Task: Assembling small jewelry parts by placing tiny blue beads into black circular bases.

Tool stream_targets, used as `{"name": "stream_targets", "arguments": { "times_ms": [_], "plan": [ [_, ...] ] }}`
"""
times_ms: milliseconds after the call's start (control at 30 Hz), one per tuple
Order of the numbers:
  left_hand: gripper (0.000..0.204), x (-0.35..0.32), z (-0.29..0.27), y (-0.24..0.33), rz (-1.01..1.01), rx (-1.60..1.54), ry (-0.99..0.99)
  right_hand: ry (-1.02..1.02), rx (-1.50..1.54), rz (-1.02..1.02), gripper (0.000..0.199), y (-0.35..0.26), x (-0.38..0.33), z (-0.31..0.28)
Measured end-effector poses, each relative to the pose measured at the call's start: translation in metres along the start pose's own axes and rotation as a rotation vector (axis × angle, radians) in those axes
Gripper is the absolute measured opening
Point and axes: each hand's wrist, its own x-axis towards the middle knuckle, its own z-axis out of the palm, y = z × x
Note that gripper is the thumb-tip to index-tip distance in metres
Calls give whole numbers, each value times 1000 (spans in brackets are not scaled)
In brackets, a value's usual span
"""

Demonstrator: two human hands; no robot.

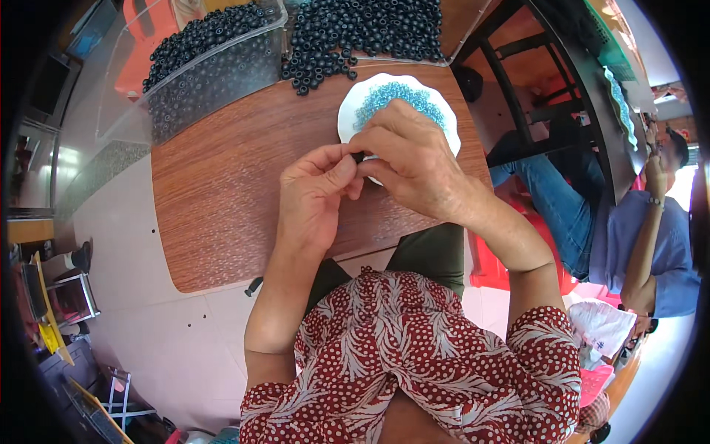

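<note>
My left hand [319,183] and my right hand [416,157] meet above the wooden table. Pinched between their fingertips is a small black bead [359,157], mostly covered by the fingers. Just behind my right hand, and partly hidden by it, stands a white scalloped plate [347,112]. Small translucent blue beads [392,94] lie in a heap on it.
A clear plastic bin [222,92] of black beads stands at the table's far left. More loose black beads [370,29] are piled beside it. The wooden table [214,214] ends close to my lap. At the right, a person in blue [629,244] sits by a dark table.
</note>
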Motion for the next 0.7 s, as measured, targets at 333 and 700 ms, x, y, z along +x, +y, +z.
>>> {"name": "stream_targets", "arguments": {
  "times_ms": [333, 700],
  "plan": [
    [18, -21, -7, -10, -164, -232, -139, -7, 286, 277, 24, -16, -22, -6],
    [21, -37, 5, -13, -130, -191, -48, 125, 114, 174, 27, -33, -33, 6]
  ]
}}
